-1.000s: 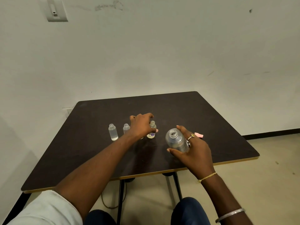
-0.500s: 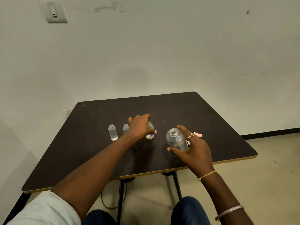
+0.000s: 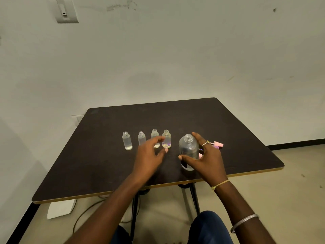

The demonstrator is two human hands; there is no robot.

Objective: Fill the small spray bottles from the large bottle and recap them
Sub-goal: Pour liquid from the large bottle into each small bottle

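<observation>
The left hand (image 3: 149, 155) has come off the small spray bottles (image 3: 127, 140) and drawn back; it hovers left of the large bottle (image 3: 188, 148), fingers loosely curved, holding nothing; the right hand (image 3: 209, 159) grips the large bottle, thumb in front, fingers behind; that bottle stands upright and uncapped on the desk (image 3: 105, 164); the four small spray bottles stand uncapped in a row to its left; pink caps (image 3: 218, 144) lie just right of it.
</observation>
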